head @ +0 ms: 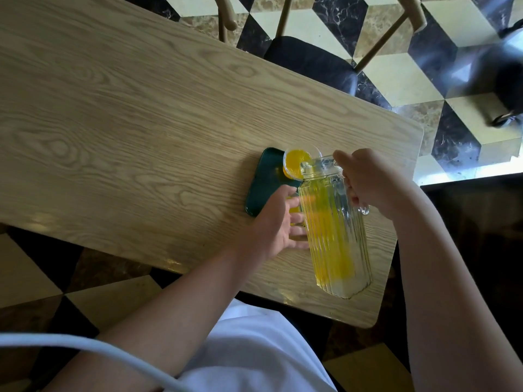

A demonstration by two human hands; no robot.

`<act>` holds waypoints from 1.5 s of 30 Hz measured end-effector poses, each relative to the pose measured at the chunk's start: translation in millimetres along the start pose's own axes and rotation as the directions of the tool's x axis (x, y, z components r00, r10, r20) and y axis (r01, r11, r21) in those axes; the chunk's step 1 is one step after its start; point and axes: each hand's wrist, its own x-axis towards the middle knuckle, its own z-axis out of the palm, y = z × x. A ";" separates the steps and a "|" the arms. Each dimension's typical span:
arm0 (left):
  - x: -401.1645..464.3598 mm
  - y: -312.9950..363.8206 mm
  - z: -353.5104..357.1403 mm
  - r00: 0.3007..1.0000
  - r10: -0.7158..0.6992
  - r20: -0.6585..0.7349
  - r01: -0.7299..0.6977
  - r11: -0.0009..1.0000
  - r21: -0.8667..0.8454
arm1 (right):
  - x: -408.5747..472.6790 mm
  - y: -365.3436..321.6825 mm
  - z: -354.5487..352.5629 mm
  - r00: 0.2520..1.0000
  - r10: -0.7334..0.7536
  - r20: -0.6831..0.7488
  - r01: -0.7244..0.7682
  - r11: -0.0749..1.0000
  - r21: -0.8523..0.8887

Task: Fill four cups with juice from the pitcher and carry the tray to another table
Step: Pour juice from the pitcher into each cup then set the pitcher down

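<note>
A light wood-grain tabletop (pixel 141 114) fills most of the view above a cube-patterned floor (pixel 396 80). A ribbed glass pitcher (pixel 334 230) of orange juice is tipped forward near the tabletop's right end, its spout over a clear cup (pixel 300 162). The right hand (pixel 370 179) is clenched round the pitcher's handle. The dark green tray (pixel 263 182) carries the cup, already holding juice. The left hand (pixel 274 224) curls round a second cup, mostly hidden behind the pitcher.

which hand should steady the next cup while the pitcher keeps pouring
Left. The left hand is free beside the dark green tray, by a cup half hidden behind the pitcher. The right hand is gripping the pitcher's handle.
</note>
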 end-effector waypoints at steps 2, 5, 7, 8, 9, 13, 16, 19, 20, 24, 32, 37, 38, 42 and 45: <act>-1.6 4.5 -0.9 1.000 0.011 -0.018 -0.010 0.999 0.038 | -1.6 3.6 -0.9 1.000 -0.007 -0.025 0.008 0.999 0.044; -5.1 12.7 0.2 0.999 0.052 -0.016 -0.050 0.992 0.118 | -5.1 11.5 -1.6 0.998 -0.020 -0.063 0.028 0.991 0.129; -6.6 16.5 1.4 0.998 0.067 0.002 -0.066 0.984 0.163 | -9.2 17.6 -2.7 0.994 -0.030 -0.107 0.052 0.977 0.208; -6.8 17.4 2.0 0.997 0.072 0.014 -0.073 0.981 0.182 | -12.1 21.1 -3.1 0.991 -0.041 -0.129 0.068 0.974 0.218; -7.7 17.7 3.2 0.997 0.076 0.029 -0.080 0.976 0.200 | -15.9 23.8 -3.8 0.988 -0.052 -0.146 0.083 0.973 0.216; -7.7 14.7 11.4 0.993 0.068 0.093 -0.090 0.962 0.259 | -28.3 37.0 -7.8 0.978 -0.067 -0.196 0.115 0.963 0.244; -2.3 9.5 20.6 0.994 0.041 0.105 -0.069 0.961 0.268 | -31.3 49.0 -11.0 0.978 -0.038 -0.206 0.096 0.955 0.279; 3.7 3.9 31.5 0.995 0.014 0.098 -0.040 0.961 0.273 | -32.4 57.4 -15.1 0.978 -0.018 -0.210 0.078 0.956 0.281; 6.0 1.9 34.8 0.995 0.004 0.095 -0.030 0.963 0.269 | -31.9 59.8 -16.0 0.978 -0.014 -0.210 0.071 0.961 0.269; 16.1 -4.9 44.4 0.995 -0.026 0.094 0.002 0.971 0.241 | -25.9 69.5 -18.9 0.979 0.022 -0.203 0.027 0.971 0.236; 25.0 -10.4 52.8 0.994 -0.028 0.107 0.004 0.975 0.221 | -16.8 77.0 -24.9 0.984 0.059 -0.167 -0.022 0.977 0.211; 27.4 -14.9 51.9 0.994 -0.024 0.107 0.006 0.986 0.164 | -4.2 76.1 -26.9 0.987 0.085 -0.136 -0.056 0.977 0.206; 27.8 -16.7 51.7 0.994 -0.025 0.107 0.008 0.987 0.157 | -1.6 74.8 -27.3 0.988 0.091 -0.126 -0.063 0.975 0.211; 30.4 -22.7 51.6 0.993 -0.042 0.109 0.029 0.992 0.122 | 7.6 70.0 -28.3 0.990 0.094 -0.107 -0.078 0.986 0.144; 30.9 -24.8 53.6 0.994 -0.049 0.095 0.038 0.993 0.110 | 14.3 70.0 -28.3 0.991 0.103 -0.088 -0.094 0.991 0.100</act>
